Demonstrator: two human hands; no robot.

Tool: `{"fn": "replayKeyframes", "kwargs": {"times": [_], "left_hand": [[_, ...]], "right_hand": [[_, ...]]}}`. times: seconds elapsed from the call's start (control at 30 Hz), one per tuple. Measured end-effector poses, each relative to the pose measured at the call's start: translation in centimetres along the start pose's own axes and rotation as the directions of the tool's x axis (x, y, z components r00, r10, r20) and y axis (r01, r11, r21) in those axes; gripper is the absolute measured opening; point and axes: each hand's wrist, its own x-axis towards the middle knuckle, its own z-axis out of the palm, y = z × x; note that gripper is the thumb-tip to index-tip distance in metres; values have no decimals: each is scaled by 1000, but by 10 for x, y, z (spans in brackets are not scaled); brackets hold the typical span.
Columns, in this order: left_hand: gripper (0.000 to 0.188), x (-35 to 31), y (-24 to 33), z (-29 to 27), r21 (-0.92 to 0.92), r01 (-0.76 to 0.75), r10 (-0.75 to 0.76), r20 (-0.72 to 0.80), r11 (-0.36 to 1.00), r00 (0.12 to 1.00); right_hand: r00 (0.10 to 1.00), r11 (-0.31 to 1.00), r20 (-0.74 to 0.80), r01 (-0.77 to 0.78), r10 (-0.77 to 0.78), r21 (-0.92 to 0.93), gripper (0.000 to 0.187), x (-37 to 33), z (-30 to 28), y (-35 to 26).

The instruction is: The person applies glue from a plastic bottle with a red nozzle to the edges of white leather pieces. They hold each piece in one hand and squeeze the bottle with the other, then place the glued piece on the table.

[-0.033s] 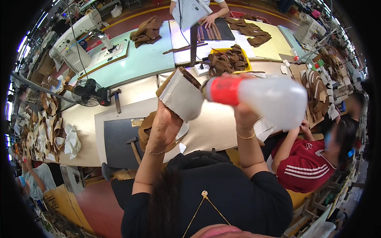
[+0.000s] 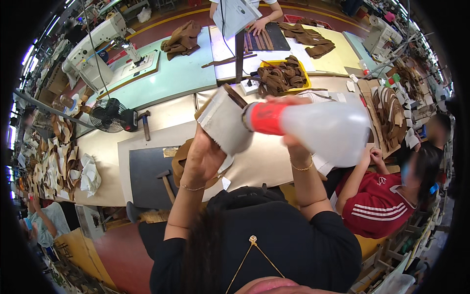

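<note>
My left hand (image 2: 203, 154) is closed on a thick grey-faced piece (image 2: 227, 125) with a brown layer along its upper edges, held tilted above the table. My right hand (image 2: 295, 140) grips a translucent white plastic bottle (image 2: 338, 130) around its red band. The bottle lies nearly sideways, its dark neck against or very close to the piece's right edge; I cannot tell if they touch. Beneath my left wrist, a brown curved piece (image 2: 180, 159) is partly hidden. A dark mat (image 2: 147, 179) lies to the left, with a wooden-handled hammer (image 2: 167, 186) on it.
A second hammer (image 2: 145, 125) lies by a black fan (image 2: 108, 115). Beyond the bench are a sewing machine (image 2: 90, 54) and a yellow tray (image 2: 307, 78) of brown strips. A co-worker in red (image 2: 377, 201) sits at right; another person's hand (image 2: 258, 25) works across the table.
The bottle in my right hand has shifted slightly left, toward the grey-faced piece, and its base has dipped a little. My left hand has hardly moved.
</note>
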Motion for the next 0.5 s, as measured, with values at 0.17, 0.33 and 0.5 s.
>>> {"fn": "replayKeyframes", "kwargs": {"times": [0.17, 0.33, 0.5], "left_hand": [[81, -6, 21, -21, -427, 87, -181, -184, 900, 966], [77, 28, 56, -7, -340, 158, -219, -149, 927, 964], [61, 2, 7, -20, -228, 319, -381, -329, 920, 864]], "right_hand": [[925, 860, -339, -309, 173, -406, 52, -9, -23, 19], [957, 993, -280, -98, 75, -70, 70, -6, -25, -3], [934, 972, -311, -216, 177, -97, 75, -20, -31, 1]]}}
